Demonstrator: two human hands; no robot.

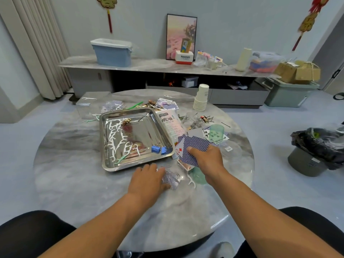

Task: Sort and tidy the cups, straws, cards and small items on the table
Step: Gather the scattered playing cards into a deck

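Head view, right hand [208,159] gripping fanned cards [193,148], one tray [130,167]

Table [78,183]: bears everything listed below.
Tray [130,167]: left of centre; floss picks [115,135] and binder clips [158,149] lie in it.
Straw packet [172,125]: just beside the tray's right edge.
Paper cup stack [201,97]: far side, right of the tray.
Plastic cup [216,133]: right, on scattered cards.
Fanned cards [191,148]: under the right hand [206,159].
Near cards [171,178]: before the tray, at the left hand [147,179].
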